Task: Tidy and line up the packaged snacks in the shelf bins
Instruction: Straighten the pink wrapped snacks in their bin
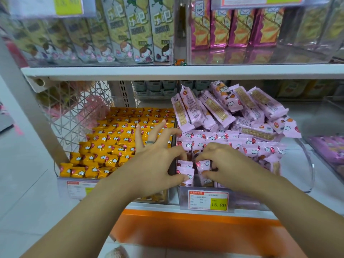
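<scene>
Your fingers (181, 155) pinch upright pink packets (186, 169) in the right bin's (310, 170) near-left corner, left hand (158, 161) and right hand (225, 161) alike. Next, likely stand them flush with the front row.

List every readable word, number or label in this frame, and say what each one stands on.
"15.80": yellow field of the price tag below the pink packets; the tag's other print is too small to read.
"乐吧": grey-and-yellow boxes on the upper shelf.
Left tag below the orange packets: blurred.
Top-left yellow tag: blurred.
Print on the pink packets: too small to read.
</scene>
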{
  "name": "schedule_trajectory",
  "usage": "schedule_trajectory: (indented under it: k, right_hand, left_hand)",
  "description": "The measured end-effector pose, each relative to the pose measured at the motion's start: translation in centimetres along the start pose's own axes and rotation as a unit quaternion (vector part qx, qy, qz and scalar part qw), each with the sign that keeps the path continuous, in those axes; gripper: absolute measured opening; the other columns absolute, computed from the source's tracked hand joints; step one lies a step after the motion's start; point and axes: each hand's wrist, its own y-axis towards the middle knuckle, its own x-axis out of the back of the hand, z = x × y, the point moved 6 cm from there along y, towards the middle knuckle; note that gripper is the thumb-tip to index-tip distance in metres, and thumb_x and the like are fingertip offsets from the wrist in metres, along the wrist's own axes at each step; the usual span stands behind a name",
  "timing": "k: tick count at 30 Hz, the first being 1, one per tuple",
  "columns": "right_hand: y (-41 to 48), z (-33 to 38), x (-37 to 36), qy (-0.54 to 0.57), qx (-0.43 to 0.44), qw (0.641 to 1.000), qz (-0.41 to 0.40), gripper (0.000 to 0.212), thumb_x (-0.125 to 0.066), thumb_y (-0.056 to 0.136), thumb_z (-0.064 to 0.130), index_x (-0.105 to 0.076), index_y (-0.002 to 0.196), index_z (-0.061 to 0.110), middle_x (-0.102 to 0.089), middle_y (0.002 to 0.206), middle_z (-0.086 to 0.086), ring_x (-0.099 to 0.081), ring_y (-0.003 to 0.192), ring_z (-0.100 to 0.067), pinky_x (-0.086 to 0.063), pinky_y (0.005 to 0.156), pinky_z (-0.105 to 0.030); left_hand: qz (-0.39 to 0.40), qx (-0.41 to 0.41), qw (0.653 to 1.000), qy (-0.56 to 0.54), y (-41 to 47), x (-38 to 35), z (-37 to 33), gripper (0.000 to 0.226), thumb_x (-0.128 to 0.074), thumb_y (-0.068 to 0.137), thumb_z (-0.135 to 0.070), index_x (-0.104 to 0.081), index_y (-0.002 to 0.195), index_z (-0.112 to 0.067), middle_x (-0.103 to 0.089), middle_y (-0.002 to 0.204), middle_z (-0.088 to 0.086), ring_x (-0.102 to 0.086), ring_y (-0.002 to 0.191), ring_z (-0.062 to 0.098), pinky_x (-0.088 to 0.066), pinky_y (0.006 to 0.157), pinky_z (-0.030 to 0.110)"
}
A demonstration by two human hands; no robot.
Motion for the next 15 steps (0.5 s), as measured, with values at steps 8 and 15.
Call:
schedule_trajectory:
  k: [8,15]
  right_hand:
    - [-2.5,-0.8,7.1,0.153,-0.04,0.95,-0.268,0.032,-0.074,0.079,0.024,-0.064,0.109,0.03,-0.053,0.076,0.025,-0.059,0.068,0.004,-0.042,0.064,-0.005]
    - [0.0,0.6,3.3,0.207,-0.027,0.961,-0.178,0.036,-0.075,0.079,0.023,-0.057,0.109,0.029,-0.056,0.08,0.02,-0.064,0.068,-0.009,-0.054,0.073,-0.027]
  left_hand:
    - [-0.001,-0.009,1.0,-0.014,0.1,-0.1,0.0,0.029,-0.059,0.081,-0.057,-0.053,0.104,-0.041,-0.006,0.147,-0.016,0.024,0.14,0.01,0.022,0.108,0.058]
    - [-0.026,-0.033,0.998,-0.037,0.1,-0.4,-0.2,0.046,-0.039,0.067,-0.07,-0.053,0.099,-0.04,-0.015,0.141,-0.015,0.001,0.134,0.01,0.001,0.105,0.034]
